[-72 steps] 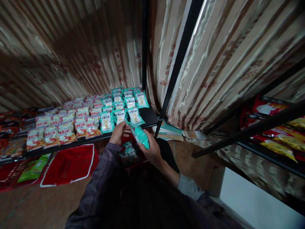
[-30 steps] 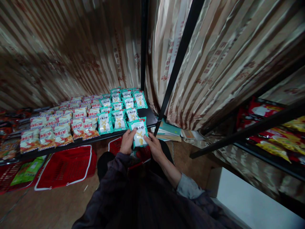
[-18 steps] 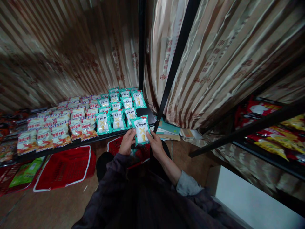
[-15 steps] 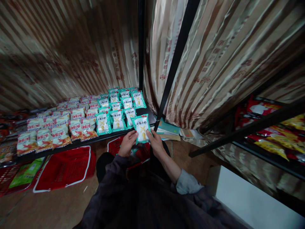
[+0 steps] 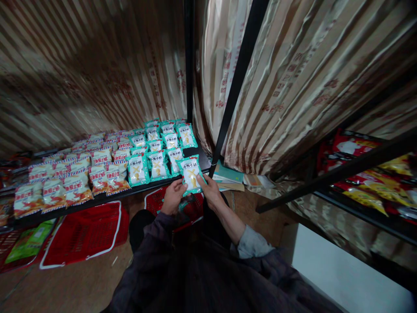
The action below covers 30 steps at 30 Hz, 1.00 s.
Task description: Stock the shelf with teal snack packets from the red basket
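Two bare hands meet at a single teal-and-white packet [image 5: 191,174], which lies tilted in front of the near edge of the left-hand shelf [image 5: 202,162], printed face up. The right hand [image 5: 211,191] holds the packet by its right side, thumb on the front. The left hand [image 5: 174,196], fingers curled narrow, brings its thumb to the lower left corner; in this dim view its grip cannot be judged with certainty. Behind the packet, teal packets [image 5: 158,164] stand in rows on the shelf, with orange-and-white packets [image 5: 77,187] to their left. Below the shelf, a red basket [image 5: 84,232] with a white rim rests on the floor [image 5: 81,287], beside another holding a green bag [image 5: 28,241]; a further basket [image 5: 156,201] sits beneath the hands. Black posts [image 5: 188,65] rise before a striped curtain [image 5: 130,87]. Books [image 5: 228,174] lie just right of the shelf. At far right, red and yellow bags [image 5: 371,184] fill a second rack, above a white panel [image 5: 342,269].
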Available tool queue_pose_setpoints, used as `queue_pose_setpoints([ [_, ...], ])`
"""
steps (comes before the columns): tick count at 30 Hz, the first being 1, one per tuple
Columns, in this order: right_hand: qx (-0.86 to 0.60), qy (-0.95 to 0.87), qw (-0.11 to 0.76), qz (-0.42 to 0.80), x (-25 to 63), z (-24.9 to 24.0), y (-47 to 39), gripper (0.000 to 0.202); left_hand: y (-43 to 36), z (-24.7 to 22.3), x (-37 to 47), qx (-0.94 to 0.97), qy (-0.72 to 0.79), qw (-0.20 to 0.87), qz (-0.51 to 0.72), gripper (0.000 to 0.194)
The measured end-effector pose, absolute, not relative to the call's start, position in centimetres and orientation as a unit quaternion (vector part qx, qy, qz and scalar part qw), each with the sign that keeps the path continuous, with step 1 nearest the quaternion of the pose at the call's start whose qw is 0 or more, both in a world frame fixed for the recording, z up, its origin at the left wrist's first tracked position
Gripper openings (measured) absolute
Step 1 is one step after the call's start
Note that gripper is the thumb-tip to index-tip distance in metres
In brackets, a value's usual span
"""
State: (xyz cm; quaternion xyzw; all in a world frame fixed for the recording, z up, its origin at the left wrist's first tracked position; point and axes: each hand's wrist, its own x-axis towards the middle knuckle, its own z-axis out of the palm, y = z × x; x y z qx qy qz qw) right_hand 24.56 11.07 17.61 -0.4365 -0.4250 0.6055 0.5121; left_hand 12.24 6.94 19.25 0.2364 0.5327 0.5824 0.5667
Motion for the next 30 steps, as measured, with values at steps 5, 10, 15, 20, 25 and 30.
queue_pose_setpoints([
  [5, -0.404, -0.385, 0.498, 0.663, 25.2, 19.1, 11.0, 0.05, 7.3, 19.2, 12.4, 0.229, 0.533, 0.567, 0.584, 0.037],
  [10, -0.386, -0.384, 0.507, 0.669, 25.8, 19.2, 11.0, 0.053, 7.9, 19.4, 12.8, 0.248, 0.534, 0.556, 0.586, 0.039],
  [15, -0.436, -0.456, 0.541, 0.556, 26.3, 17.4, 11.9, 0.051, 8.8, 19.0, 13.6, 0.291, 0.542, 0.531, 0.583, 0.044],
  [20, -0.486, -0.505, 0.549, 0.455, 26.1, 16.1, 13.8, 0.048, 10.2, 18.4, 14.3, 0.358, 0.546, 0.482, 0.585, 0.04],
  [25, -0.498, -0.528, 0.558, 0.403, 25.4, 16.5, 16.6, 0.046, 12.1, 18.6, 14.5, 0.426, 0.599, 0.384, 0.559, 0.045],
  [30, -0.51, -0.55, 0.554, 0.361, 24.7, 18.2, 19.9, 0.049, 14.6, 20.0, 14.8, 0.437, 0.609, 0.341, 0.567, 0.05],
])
